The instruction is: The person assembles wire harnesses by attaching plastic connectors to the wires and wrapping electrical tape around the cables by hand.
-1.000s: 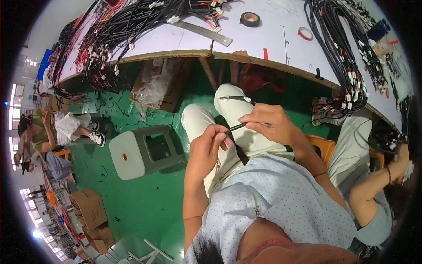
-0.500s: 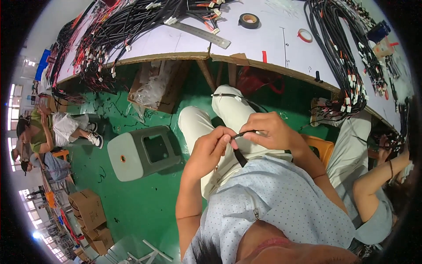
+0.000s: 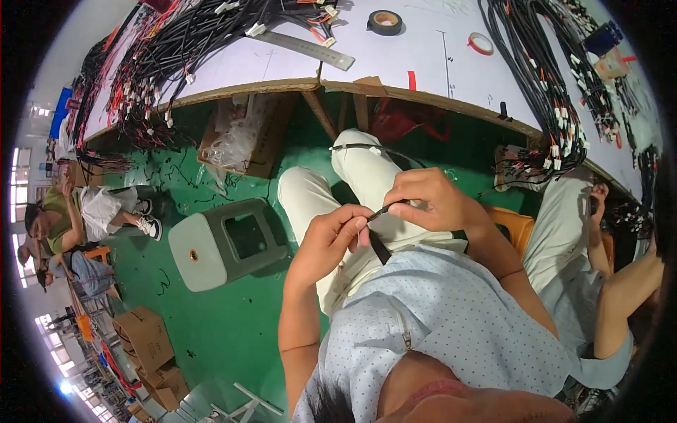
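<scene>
Over my lap, both hands pinch a thin black cable [image 3: 379, 213], whose short bare stretch slants between my fingertips. My left hand [image 3: 331, 238] has thumb and forefinger closed on its lower end. My right hand [image 3: 434, 199] grips the upper end, fingers curled round it. A flat black strip [image 3: 379, 249], which looks like tape, hangs below my left fingertips toward my shirt. Across my knee lies another visible length of black cable [image 3: 349, 146] with a small white connector [image 3: 374, 151]; whether it joins the held piece is hidden by my right hand.
On the white-topped table [image 3: 395, 63] ahead lie black tape [image 3: 385, 22], a red-edged roll [image 3: 481, 44], a metal ruler [image 3: 310, 51] and bundled wire harnesses [image 3: 190, 42]. A grey stool [image 3: 211, 243] stands left. A co-worker [image 3: 606, 317] sits close on my right.
The view has shifted slightly. My hands keep their pinch on the cable, which now slants a little more steeply. The co-worker at right has moved their arms.
</scene>
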Demonstrator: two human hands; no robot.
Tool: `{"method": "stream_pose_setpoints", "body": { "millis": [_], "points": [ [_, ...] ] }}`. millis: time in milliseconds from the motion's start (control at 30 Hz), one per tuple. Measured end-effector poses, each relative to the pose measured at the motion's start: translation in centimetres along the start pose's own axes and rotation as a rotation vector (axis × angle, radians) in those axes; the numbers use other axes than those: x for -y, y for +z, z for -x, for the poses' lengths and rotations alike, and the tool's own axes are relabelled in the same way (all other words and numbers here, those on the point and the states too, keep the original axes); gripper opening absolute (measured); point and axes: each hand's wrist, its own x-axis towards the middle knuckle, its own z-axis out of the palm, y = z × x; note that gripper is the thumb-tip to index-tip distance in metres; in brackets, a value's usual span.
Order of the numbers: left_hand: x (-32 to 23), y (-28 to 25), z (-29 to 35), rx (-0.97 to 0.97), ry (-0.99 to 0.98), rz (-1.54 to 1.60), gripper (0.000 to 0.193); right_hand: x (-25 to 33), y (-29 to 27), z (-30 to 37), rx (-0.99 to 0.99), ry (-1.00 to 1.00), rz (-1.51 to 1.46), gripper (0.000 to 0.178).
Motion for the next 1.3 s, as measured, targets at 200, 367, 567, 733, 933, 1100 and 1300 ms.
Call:
{"method": "stream_pose_setpoints", "body": {
  "millis": [200,367,567,733,933,1100,1300],
  "points": [
    [0.0,-0.4,-0.3,-0.051,0.069,-0.029,0.027,0.1,-0.1,0.2,-0.014,0.093,-0.043,0.011],
    [0.2,-1.7,0.0,-0.136,0.148,0.16,0.035,0.2,-0.9,0.9,-0.112,0.217,-0.057,0.011],
    [0.5,-1.8,-0.5,-0.239,0.167,0.21,0.022,-0.6,-0.6,1.6,-0.177,0.279,-0.119,0.012],
    [-1.5,-2.0,-2.5,-0.315,0.195,0.217,0.017,-0.5,0.4,0.6,-0.186,0.4,-0.505,0.018],
    [-6.5,-5.5,-6.4,-0.384,0.239,-0.19,0.019,-0.8,1.3,-4.3,-0.111,0.54,-0.92,0.024],
    [-9.5,-10.0,-9.8,-0.474,0.323,-0.293,0.029,-2.0,4.4,-10.4,-0.284,0.424,-1.147,0.02],
    [-11.5,-17.1,-13.2,-0.481,0.245,-0.362,0.025,-3.0,8.9,-18.0,-0.51,0.334,-1.246,0.02]
  ]
}}
